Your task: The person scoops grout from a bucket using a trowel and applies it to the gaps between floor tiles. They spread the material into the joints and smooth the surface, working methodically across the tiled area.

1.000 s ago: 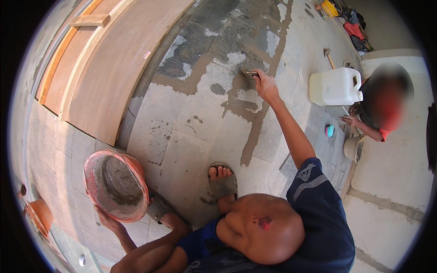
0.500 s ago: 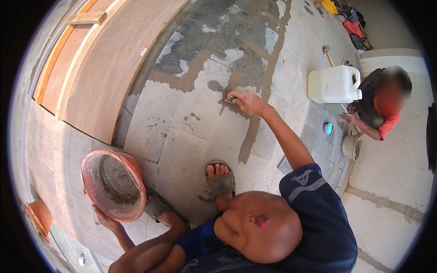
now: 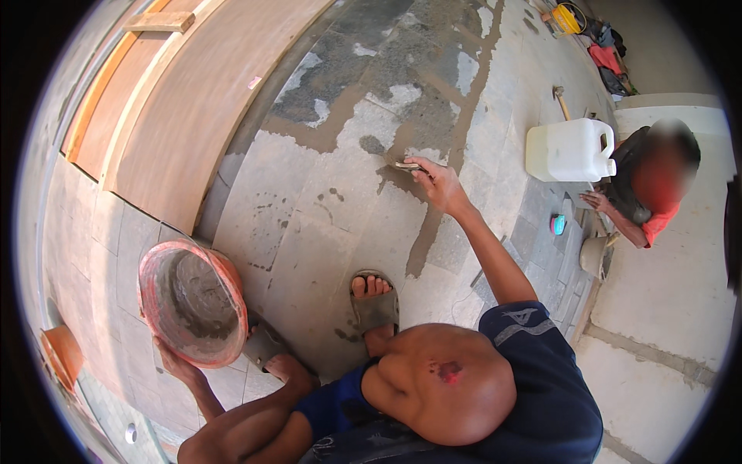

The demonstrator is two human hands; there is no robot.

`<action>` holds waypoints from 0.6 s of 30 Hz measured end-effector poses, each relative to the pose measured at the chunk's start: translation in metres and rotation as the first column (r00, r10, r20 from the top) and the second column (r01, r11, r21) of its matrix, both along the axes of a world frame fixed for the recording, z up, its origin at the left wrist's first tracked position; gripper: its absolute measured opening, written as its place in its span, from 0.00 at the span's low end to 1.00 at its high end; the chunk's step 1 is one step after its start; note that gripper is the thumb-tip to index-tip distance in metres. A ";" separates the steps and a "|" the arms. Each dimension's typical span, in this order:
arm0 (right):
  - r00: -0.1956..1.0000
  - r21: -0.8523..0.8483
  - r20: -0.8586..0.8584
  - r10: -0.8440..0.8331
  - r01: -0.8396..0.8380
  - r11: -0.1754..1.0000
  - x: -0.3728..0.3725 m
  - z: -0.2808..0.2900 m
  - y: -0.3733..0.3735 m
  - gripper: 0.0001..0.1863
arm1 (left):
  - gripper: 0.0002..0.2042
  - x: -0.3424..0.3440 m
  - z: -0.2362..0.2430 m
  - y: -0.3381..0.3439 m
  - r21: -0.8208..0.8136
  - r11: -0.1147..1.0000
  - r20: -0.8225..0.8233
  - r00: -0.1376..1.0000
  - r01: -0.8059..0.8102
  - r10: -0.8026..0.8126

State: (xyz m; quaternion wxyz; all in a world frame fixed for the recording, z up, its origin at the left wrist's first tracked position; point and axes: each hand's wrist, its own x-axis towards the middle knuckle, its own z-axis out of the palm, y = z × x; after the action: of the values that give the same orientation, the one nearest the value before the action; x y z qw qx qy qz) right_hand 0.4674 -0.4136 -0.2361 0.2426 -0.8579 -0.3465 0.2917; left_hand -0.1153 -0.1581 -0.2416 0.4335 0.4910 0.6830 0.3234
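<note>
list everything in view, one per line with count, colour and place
red bucket: one, red, tilted, lower left
mortar: several patches, grey-brown, on the tiles; more inside the red bucket
floor tiles: many, grey, centre
wooden panel: one, brown, upper left
orange container: one, lower left edge
jerrycan: one, translucent white, right
hammer: one, tan handle, above the jerrycan
teal object: one, below the jerrycan
yellow bucket: one, top right
co-worker: one, red sleeve, right
hand tool: one, greyish, in right hand
sandals: two, grey-brown, on the person's feet
hands: two, left against the red bucket, right over mortar
</note>
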 end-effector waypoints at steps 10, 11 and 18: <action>0.818 -0.243 0.278 0.504 -0.448 0.861 0.005 -0.029 -0.016 0.17 | 0.33 0.001 -0.002 -0.002 0.021 1.000 -0.030 1.000 0.001 0.000; 0.824 -0.243 0.236 0.515 -0.463 0.853 0.007 -0.023 -0.016 0.17 | 0.34 0.002 -0.002 -0.002 0.011 1.000 -0.035 0.999 -0.004 0.005; 0.974 0.079 -0.222 -0.053 0.072 0.994 0.034 -0.019 -0.017 0.12 | 0.33 0.007 0.002 -0.001 -0.036 0.999 -0.009 1.000 -0.016 0.015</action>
State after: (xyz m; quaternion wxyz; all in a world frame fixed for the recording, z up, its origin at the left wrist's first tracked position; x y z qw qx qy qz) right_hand 0.5016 -0.4308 -0.2549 0.3255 -0.8195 -0.3026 0.3617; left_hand -0.1085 -0.1595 -0.2399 0.4371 0.4791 0.6943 0.3122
